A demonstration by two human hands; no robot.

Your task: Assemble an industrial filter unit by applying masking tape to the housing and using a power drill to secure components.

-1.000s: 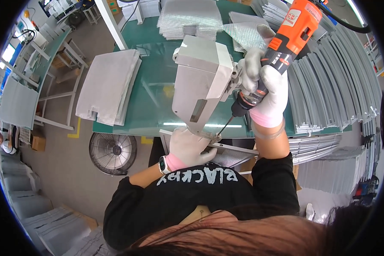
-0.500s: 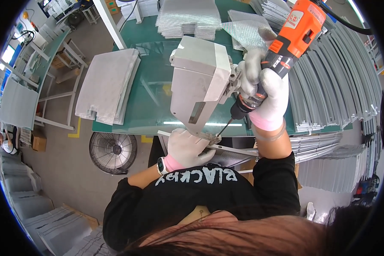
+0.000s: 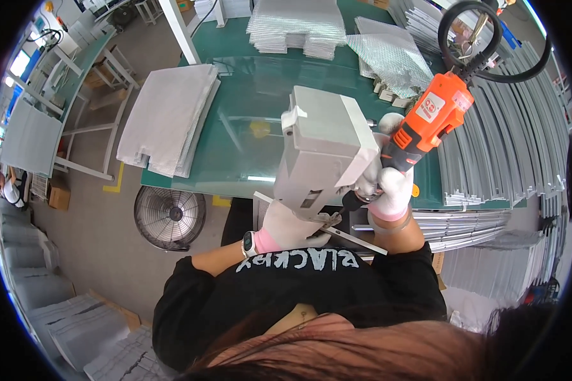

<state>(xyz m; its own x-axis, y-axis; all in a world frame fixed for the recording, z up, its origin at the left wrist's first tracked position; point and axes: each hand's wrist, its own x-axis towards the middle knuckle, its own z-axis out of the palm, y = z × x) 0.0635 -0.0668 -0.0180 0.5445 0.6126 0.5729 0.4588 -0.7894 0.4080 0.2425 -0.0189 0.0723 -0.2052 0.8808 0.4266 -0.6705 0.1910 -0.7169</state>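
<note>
A light grey box-shaped metal housing (image 3: 327,140) stands tilted over the near table edge, its narrow end toward my body. My left hand (image 3: 287,227), in a white glove with a pink cuff, is closed around its lower end, next to a small metal bracket (image 3: 331,220). Beneath the fingers, a thin pale metal strip (image 3: 359,242) runs slantwise. My right hand (image 3: 394,188), gloved alike, wraps round an orange and black power screwdriver (image 3: 431,113) pointing down toward the bracket. The housing's side and the hand partly hide the tool's front; its tip is hard to make out.
On the green table (image 3: 235,152) lie a stack of grey sheets (image 3: 168,117) at left, notched sheets (image 3: 295,28) at the back and bubble wrap (image 3: 394,60). Long metal strips (image 3: 502,127) fill the right side. A black cable (image 3: 511,76) trails from the screwdriver. A floor fan (image 3: 170,218) stands left.
The housing has moved nearer to my body and rightward, its tilt altered. The screwdriver has come down with my right hand. My left hand keeps its hold; the view has shifted slightly.
</note>
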